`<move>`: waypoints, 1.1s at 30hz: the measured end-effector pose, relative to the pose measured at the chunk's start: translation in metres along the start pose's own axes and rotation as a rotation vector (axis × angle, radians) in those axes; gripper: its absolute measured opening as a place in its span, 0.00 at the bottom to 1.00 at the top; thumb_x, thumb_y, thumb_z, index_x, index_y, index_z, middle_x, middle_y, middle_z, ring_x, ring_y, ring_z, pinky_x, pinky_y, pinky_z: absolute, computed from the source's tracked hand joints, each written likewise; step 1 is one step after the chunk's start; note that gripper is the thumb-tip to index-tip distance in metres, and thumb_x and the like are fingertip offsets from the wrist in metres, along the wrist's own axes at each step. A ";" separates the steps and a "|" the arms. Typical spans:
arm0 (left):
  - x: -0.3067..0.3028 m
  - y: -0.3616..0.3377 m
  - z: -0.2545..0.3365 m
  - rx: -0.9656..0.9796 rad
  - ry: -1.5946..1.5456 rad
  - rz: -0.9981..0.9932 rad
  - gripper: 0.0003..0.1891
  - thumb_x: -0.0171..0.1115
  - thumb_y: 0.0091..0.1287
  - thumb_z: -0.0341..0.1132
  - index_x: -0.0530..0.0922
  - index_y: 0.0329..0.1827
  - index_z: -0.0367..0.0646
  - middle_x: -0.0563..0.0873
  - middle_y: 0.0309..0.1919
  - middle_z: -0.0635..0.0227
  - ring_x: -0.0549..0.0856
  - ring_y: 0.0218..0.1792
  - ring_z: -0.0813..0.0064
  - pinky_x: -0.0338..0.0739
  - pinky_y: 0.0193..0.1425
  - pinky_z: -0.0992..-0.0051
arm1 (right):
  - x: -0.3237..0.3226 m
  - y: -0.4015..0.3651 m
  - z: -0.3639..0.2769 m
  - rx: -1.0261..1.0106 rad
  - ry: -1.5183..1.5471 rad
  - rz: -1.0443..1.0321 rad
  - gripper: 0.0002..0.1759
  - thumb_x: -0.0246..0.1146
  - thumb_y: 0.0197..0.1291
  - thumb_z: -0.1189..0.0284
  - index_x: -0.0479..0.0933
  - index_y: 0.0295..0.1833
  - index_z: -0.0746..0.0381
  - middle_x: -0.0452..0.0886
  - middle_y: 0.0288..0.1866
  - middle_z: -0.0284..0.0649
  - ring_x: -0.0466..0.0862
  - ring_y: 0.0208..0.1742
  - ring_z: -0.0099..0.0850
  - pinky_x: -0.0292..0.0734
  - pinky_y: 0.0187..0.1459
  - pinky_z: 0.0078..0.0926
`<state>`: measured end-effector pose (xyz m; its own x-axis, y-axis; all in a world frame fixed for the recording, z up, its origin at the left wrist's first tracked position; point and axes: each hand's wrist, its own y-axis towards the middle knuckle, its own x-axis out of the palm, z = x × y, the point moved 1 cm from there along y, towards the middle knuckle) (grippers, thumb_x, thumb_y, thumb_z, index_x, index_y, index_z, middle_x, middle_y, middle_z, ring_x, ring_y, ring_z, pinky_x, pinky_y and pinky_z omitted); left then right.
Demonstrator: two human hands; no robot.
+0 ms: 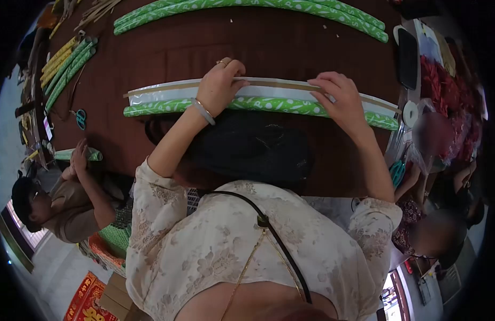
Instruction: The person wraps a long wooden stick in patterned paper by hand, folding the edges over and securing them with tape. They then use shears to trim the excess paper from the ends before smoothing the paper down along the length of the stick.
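Cream lace blouse up close; left hand and right hand both pinched the long white tan-edged strip on the brown bench.

- I worked in a craft workshop.
- My long brown table held green paper-wrapped rolls, scissors and tape.
- A co-worker sat alongside.

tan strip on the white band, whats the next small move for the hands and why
Probably slide the right hand outward along the tan strip, pressing it onto the white band. Both hands press near the middle, the left hand too; the right end lies untouched.
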<state>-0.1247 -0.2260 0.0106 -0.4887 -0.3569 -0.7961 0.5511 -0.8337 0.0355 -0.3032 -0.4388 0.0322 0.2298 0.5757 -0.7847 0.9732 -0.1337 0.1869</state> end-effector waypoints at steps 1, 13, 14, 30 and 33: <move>0.000 0.000 0.000 -0.009 -0.003 0.004 0.10 0.68 0.51 0.31 0.76 0.33 0.43 0.79 0.33 0.65 0.80 0.35 0.61 0.75 0.38 0.66 | 0.010 0.007 0.002 -0.005 0.001 -0.009 0.11 0.65 0.52 0.73 0.80 0.44 0.59 0.76 0.41 0.35 0.76 0.43 0.32 0.68 0.46 0.30; 0.001 0.000 -0.014 0.271 0.160 0.027 0.14 0.68 0.52 0.36 0.84 0.43 0.54 0.81 0.38 0.74 0.78 0.44 0.70 0.71 0.49 0.67 | 0.035 0.038 0.003 -0.247 -0.183 -0.179 0.22 0.66 0.50 0.68 0.78 0.54 0.46 0.72 0.36 0.31 0.73 0.38 0.28 0.65 0.41 0.28; 0.001 -0.001 -0.014 0.280 0.167 0.014 0.13 0.67 0.52 0.36 0.84 0.43 0.54 0.81 0.37 0.75 0.78 0.43 0.71 0.70 0.49 0.68 | 0.035 0.038 0.004 -0.286 -0.242 -0.167 0.20 0.65 0.51 0.67 0.78 0.53 0.45 0.72 0.36 0.29 0.73 0.37 0.27 0.65 0.40 0.26; -0.003 -0.001 -0.018 0.530 0.370 0.040 0.12 0.60 0.53 0.33 0.84 0.39 0.54 0.79 0.37 0.77 0.76 0.44 0.76 0.68 0.47 0.73 | 0.018 0.045 0.010 -0.355 -0.415 -0.250 0.23 0.62 0.56 0.61 0.73 0.59 0.46 0.74 0.45 0.30 0.73 0.42 0.26 0.66 0.48 0.28; -0.002 -0.002 -0.020 0.481 0.314 0.060 0.10 0.61 0.53 0.34 0.84 0.39 0.54 0.80 0.37 0.77 0.77 0.44 0.75 0.69 0.47 0.73 | 0.012 0.047 0.005 -0.343 -0.395 -0.227 0.24 0.62 0.56 0.61 0.72 0.60 0.47 0.74 0.45 0.31 0.74 0.42 0.26 0.66 0.47 0.27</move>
<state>-0.1114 -0.2156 0.0001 -0.2017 -0.3281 -0.9228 0.1662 -0.9400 0.2979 -0.2550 -0.4423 0.0283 0.0628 0.2049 -0.9768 0.9569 0.2658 0.1173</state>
